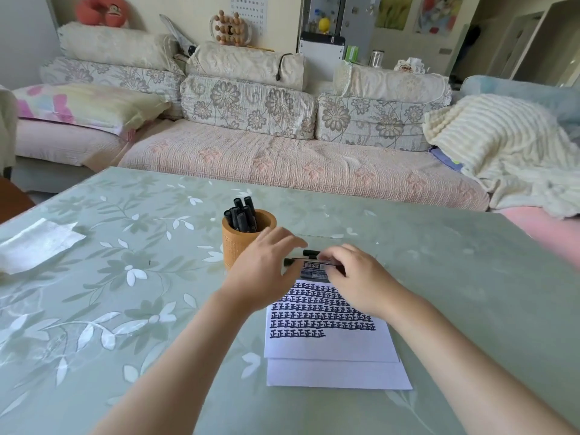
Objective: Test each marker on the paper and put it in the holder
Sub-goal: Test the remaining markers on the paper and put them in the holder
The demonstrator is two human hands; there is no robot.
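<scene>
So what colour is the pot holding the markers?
The pot is orange-brown; head view shows it best.

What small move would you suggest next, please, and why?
Probably lift one free to test it: the right hand curls on the loose markers beyond the paper, the left hand touching them; the paper's last row is unfinished.

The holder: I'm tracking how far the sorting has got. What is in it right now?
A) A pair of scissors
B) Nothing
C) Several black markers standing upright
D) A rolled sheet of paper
C: several black markers stand in the brown holder, their tops poking above its rim.
</scene>
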